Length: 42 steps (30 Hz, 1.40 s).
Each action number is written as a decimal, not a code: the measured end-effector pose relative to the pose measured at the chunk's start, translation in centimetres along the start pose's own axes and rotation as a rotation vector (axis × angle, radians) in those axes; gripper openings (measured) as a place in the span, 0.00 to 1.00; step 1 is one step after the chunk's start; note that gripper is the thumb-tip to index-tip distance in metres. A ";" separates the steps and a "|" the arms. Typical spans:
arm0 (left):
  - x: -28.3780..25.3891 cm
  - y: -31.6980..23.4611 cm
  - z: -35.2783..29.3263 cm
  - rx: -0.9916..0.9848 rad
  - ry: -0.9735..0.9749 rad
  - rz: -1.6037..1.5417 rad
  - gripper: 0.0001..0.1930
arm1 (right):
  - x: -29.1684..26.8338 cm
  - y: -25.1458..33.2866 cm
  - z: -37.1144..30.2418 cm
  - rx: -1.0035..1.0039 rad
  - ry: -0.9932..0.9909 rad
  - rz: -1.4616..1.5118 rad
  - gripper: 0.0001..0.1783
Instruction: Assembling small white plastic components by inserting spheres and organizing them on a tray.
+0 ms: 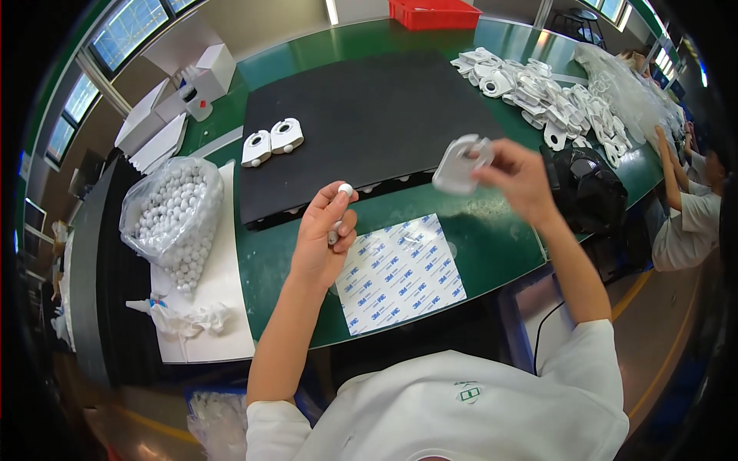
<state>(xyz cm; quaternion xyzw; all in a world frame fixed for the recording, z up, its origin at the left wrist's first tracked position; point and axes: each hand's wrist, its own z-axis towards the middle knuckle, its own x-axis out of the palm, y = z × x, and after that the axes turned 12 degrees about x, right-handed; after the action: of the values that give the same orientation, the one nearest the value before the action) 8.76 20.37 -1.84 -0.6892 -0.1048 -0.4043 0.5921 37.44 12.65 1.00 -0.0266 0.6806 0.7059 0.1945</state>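
My left hand is closed, with a small white ball pinched at the thumb and fingertip. Another whitish round thing shows lower down between the curled fingers. My right hand grips a flat white plastic part by its right side, held above the front of the black board; it is slightly blurred. Two similar white parts, a left one and a right one, lie side by side at the board's left, each with a ball at its lower end.
A clear bag of white balls stands at the left, near a crumpled tissue. A printed backing sheet lies before me. White parts are heaped at the far right, near a black bag. A red bin stands behind. Another person sits right.
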 end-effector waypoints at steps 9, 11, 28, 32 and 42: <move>0.0 0.0 0.0 -0.013 -0.043 -0.009 0.11 | 5.0 -2.8 -3.5 0.193 0.237 0.198 0.09; 0.1 0.0 -0.1 -0.018 -0.048 -0.004 0.11 | 5.3 -3.2 -3.5 0.179 0.243 0.194 0.10; 0.1 0.5 0.1 -0.006 -0.039 0.017 0.12 | 6.4 -2.7 -3.5 0.017 0.248 -0.010 0.08; 0.0 0.3 -0.1 0.001 -0.042 0.026 0.12 | 6.3 -2.6 -3.5 0.021 0.222 -0.024 0.08; 0.1 0.3 0.1 -0.022 -0.017 0.044 0.12 | 7.0 -2.6 -3.9 -0.231 0.297 -0.249 0.10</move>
<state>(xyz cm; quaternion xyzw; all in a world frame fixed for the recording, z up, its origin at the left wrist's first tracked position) 9.06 20.30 -1.96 -0.7011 -0.0901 -0.3864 0.5925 30.89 10.48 -3.83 -0.2361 0.6077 0.7382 0.1735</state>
